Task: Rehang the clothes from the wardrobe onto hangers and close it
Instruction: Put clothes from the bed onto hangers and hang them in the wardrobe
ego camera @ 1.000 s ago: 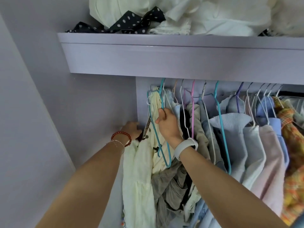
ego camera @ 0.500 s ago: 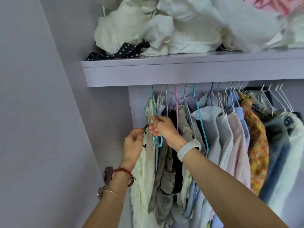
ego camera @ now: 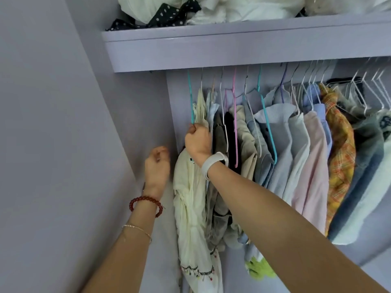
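Right hand fist closed, fingers curled round the lower end of a teal hanger and a fold of the cream garment at the left end of the row; white wristband on that wrist. Left hand blurred, fingers loosely curled, holding nothing, just left of the garment near the wardrobe wall; red bead bracelet on that wrist. Cream garment hangs below the right fist, first in line. To its right, shirts packed on pink, teal and white hangers beneath the shelf. Loose clothes heaped on top of the shelf.
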